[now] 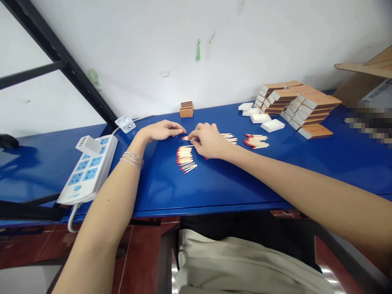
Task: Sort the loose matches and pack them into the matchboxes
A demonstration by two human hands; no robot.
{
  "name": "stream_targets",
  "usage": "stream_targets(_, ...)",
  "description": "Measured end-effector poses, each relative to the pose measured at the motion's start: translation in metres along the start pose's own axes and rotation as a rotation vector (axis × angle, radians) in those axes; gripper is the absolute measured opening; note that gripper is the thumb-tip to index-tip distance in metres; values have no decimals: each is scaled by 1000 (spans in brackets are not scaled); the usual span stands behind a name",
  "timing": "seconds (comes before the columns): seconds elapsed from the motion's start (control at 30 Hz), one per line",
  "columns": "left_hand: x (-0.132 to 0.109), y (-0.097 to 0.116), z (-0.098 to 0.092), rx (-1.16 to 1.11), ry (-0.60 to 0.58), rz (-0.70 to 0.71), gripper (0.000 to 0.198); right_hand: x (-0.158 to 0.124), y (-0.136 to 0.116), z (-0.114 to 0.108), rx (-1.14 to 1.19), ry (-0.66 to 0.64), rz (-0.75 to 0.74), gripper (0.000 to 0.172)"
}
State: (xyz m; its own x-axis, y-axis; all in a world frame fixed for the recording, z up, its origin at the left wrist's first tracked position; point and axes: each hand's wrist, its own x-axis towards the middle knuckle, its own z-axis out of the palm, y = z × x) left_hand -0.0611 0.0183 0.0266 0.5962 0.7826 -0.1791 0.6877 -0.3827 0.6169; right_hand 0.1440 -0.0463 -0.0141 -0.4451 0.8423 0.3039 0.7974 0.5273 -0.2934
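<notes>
On the blue table, my left hand (pixel 165 130) rests with its fingers stretched out and holds nothing; its fingertips point at a few red-tipped matches (pixel 185 138). My right hand (pixel 210 140) is bent over those same matches, thumb and forefinger pinched at their plain ends. Just below the hands, a row of loose matches (pixel 185 156) lies fanned out, red heads to the left. Another group of matches (pixel 229 138) shows from behind my right hand, partly hidden by it. Farther right lies a separate bunch of matches (pixel 256 141).
Small orange-brown matchboxes (pixel 186 109) stand against the wall. White box trays (pixel 272 125) lie before stacked matchboxes (pixel 318 100) at the right. A cardboard box (pixel 352 87) is beyond them. On the left are a white power strip (pixel 105 163) and a black metal frame (pixel 55 49).
</notes>
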Motion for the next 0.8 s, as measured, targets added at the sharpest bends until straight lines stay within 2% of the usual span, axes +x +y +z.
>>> stream_targets(0.27,0,0,-1,-5,1,-3,49,-4,-4,-3,53,-26,-44,26)
stream_targets(0.47,1,-2,0,-20,0,5,47,-1,-1,-3,-4,2,5,31)
stream_targets(0.8,-1,1,0,-3,0,1,47,-1,-2,-2,-37,-17,5,31)
